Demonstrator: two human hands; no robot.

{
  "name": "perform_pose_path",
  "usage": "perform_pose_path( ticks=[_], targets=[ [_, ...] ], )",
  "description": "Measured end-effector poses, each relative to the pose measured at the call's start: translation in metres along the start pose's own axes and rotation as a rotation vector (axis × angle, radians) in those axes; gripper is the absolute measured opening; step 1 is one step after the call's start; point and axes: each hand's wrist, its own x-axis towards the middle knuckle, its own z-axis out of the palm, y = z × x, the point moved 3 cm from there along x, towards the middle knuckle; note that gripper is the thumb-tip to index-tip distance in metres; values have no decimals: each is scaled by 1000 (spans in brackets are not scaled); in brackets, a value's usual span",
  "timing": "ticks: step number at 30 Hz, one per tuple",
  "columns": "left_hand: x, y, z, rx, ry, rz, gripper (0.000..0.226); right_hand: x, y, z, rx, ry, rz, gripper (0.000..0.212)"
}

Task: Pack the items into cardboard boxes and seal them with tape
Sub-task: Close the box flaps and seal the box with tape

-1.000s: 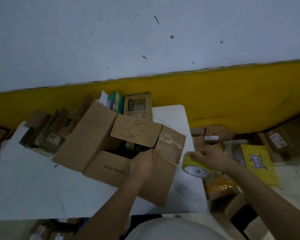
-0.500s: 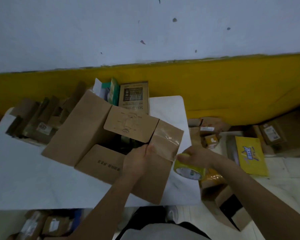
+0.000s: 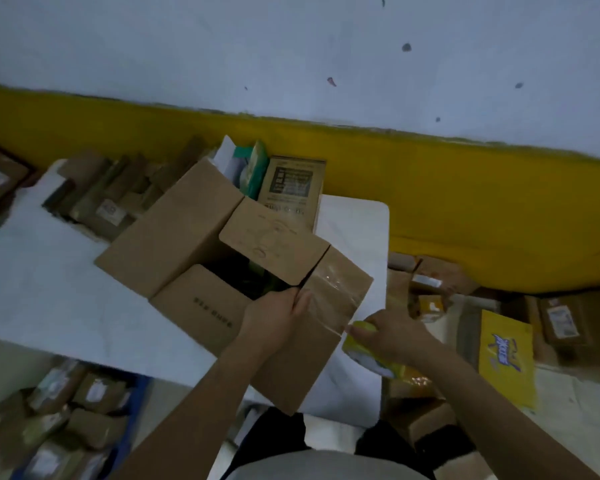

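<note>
Working on the cardboard box (image 3: 174,237), lying on the white table (image 3: 49,289) with its flaps spread open. Gripping the inner edge of the right-hand flap with the left hand (image 3: 278,317), fingers curled over the rim beside the opening. Holding the tape roll (image 3: 361,351) in the right hand (image 3: 395,336), fingers wrapped over its yellow-green rim, just off the flap's right edge. Seeing a strip of clear tape (image 3: 333,292) running from the roll across the flap's face, glossy and wrinkled.

Judging the handling:
- Rating the box as light corrugated board, stiff across the panels and folding readily at the creases.
- Taking flaps by their free edges, and steadying the body at a side wall or corner.
- Treating the film as thin, sticky and prone to creasing or folding onto itself, so probably pulling it taut between roll and flap.
- Taking the roll round its rigid rim.

Noting the limits:
- Making out the contents only as dark shapes (image 3: 246,275) in the opening, not identifiable.
- Not seeing the right thumb or the point where the film leaves the roll, both hidden behind hand and roll.
- Not telling whether the tape is stuck down along its whole length.
- Failing to read the print on the flaps and on the upright carton (image 3: 291,188) behind, all too blurred.
</note>
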Motion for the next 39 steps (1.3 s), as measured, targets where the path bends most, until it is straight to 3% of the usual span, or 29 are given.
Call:
perform_pose_path(
  ticks=[4, 8, 10, 12, 15, 17, 19, 22, 26, 33, 39],
  targets=[
    [-17, 24, -8, 21, 155, -104, 31, 4, 7, 2, 8, -30, -41, 68],
    [-92, 75, -11, -61, 753, 12, 18, 1, 10, -6, 138, -77, -138, 71],
    [-136, 96, 12, -179, 818, -16, 32, -2, 5, -10, 101, -131, -194, 65],
    [-162, 115, 42, -517, 675, -290, 55, -7, 1, -16, 151, -113, -204, 58],
    [-151, 122, 86, -1440, 350, -900, 60, -14, -3, -24, 175, -113, -210, 57],
    [-128, 124, 100, -1844, 240, -924, 62, -17, -5, -26, 164, -126, -219, 57],
    [-104, 121, 101, -2041, 422, -813, 60, -18, -7, -29, 148, -126, -222, 55],
    [-81, 115, 99, -2105, 675, -716, 49, -16, -9, -35, 146, -128, -188, 53],
    [-73, 116, 106, -2113, 616, -671, 47, -13, -18, -50, 236, -145, -173, 61],
    [-67, 123, 110, -2128, 558, -666, 53, -18, -13, -42, 119, -115, -166, 52],
    [-66, 120, 111, -1935, 586, -625, 59, -22, -11, -40, 108, -145, -129, 58]
  ],
)
